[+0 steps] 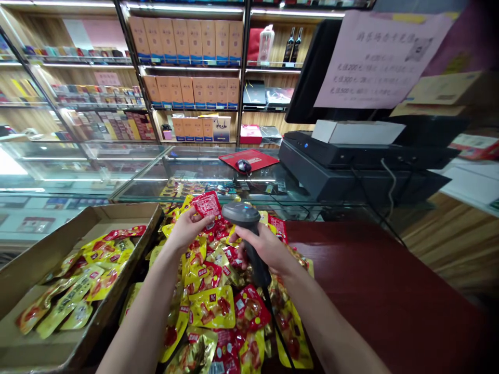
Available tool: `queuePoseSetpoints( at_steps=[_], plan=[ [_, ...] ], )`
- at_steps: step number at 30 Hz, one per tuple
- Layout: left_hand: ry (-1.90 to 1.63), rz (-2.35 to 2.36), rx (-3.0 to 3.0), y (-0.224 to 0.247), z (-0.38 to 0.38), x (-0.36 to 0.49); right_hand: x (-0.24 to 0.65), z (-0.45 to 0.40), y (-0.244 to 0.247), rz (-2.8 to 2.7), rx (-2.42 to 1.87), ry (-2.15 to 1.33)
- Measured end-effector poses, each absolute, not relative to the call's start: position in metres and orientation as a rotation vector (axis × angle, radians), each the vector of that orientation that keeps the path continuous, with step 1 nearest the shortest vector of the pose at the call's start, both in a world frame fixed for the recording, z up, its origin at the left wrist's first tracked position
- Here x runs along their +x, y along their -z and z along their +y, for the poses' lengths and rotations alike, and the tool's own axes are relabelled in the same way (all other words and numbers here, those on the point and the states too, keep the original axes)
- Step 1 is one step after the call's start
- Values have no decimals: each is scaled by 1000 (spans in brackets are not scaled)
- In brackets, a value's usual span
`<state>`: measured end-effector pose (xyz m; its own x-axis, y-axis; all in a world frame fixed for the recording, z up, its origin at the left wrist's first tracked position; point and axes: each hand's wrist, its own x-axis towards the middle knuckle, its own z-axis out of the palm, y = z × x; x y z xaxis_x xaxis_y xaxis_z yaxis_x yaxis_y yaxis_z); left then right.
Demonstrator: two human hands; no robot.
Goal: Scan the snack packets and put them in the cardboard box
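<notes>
Packet of red foil (206,204), its printed face toward the wearer, is pinched by one corner between the left hand's (185,228) thumb and fingers, above the far end of a heap. Just to its right sits the head of a black handheld barcode scanner (240,212), which the right hand (267,246) grips around the handle, fingers wrapped and thumb lying across the upper part. The pair stand side by side at nearly the same height in view; whether they touch cannot be told. The scanner's long axis slants from its rounded head down and rightward, toward the wearer, while the packet's edges tilt slightly, its lower part overlapped by fingers. The left hand is nearer the packet, the right a little beyond the scanner.

Beneath both hands spreads the heap of glossy snack packets (211,307), crinkled yellow, red and gold, flat pouches with crimped seams. A smooth dark cable (278,324) trails over them from the handle. To the left, an open cardboard box (120,212) with matte brown walls holds more long, shiny pouches (74,291). Rightward lies a polished dark-red tabletop (358,270). Beyond, a glass counter (156,176) carries a computer mouse (244,165) on a thin red mat (263,158).
</notes>
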<state>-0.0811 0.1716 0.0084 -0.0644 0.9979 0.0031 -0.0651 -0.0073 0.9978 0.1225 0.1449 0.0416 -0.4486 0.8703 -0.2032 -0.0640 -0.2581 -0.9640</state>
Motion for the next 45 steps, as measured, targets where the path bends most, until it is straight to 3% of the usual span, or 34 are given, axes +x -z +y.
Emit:
queuePoseSetpoints(
  at_steps=[12,45],
  plan=[
    [-1261,1393,1040,0,177,-102,95,133,0,-1546,-1151,-1695],
    [-1194,1453,1177,12,181,-112,87,127,-4,-1668,-1233,-1703]
  ],
)
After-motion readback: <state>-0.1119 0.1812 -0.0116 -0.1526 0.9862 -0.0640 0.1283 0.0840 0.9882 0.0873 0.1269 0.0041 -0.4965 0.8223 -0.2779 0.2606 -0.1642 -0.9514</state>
